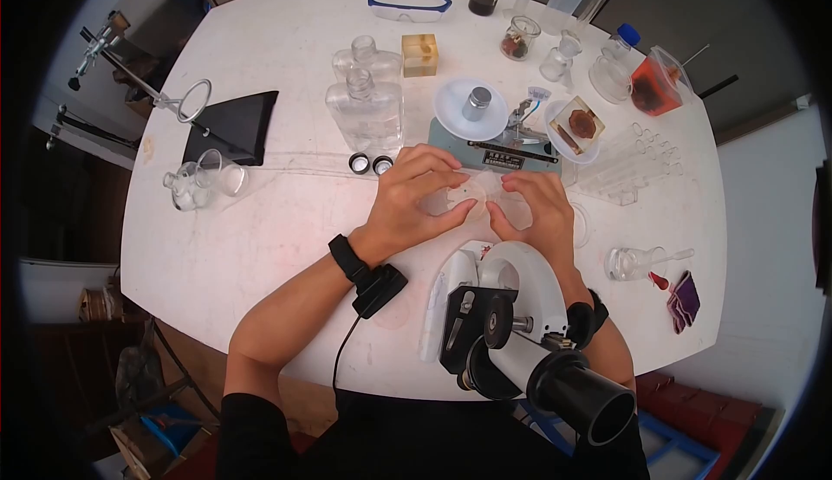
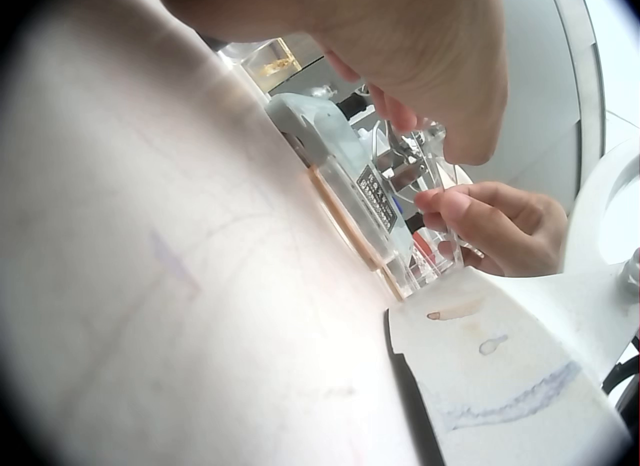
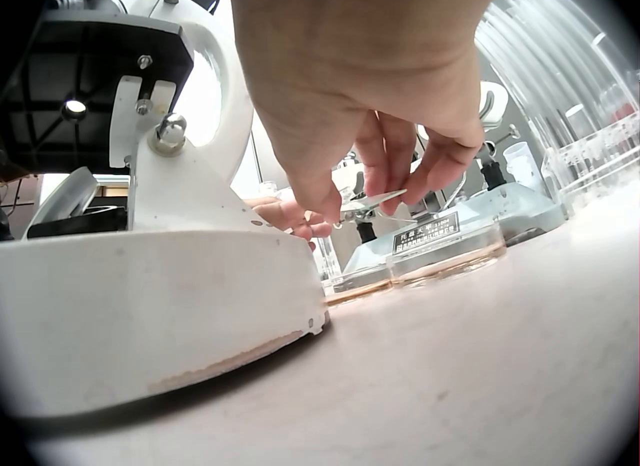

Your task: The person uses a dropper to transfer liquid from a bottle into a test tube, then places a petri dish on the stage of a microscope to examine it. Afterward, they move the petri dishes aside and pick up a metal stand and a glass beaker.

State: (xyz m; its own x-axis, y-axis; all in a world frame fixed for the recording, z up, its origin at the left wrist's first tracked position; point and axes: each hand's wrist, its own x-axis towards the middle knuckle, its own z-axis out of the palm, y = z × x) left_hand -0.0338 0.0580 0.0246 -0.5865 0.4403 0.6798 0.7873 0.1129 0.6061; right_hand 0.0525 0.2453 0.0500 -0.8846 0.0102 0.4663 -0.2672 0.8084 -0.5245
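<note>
Both hands meet over the table in front of a balance [image 1: 498,158]. My left hand [image 1: 414,198] and my right hand [image 1: 539,207] hold a clear, shallow petri dish [image 1: 469,192] between them, thumbs on the near side and fingers on the far side. From the right wrist, the right hand [image 3: 370,96] pinches the thin, tilted dish [image 3: 375,201] at its edge, and the left fingertips [image 3: 292,218] show behind it. Below the hands, another clear petri dish [image 3: 450,258] lies on the table close to the balance.
A microscope [image 1: 520,307] stands right in front of the body, between the forearms. Clear bottles [image 1: 366,112] and two black caps [image 1: 359,164] are left of the balance. A test tube rack [image 1: 628,168] and glass flask [image 1: 633,263] stand right; goggles [image 1: 410,3] lie at the back.
</note>
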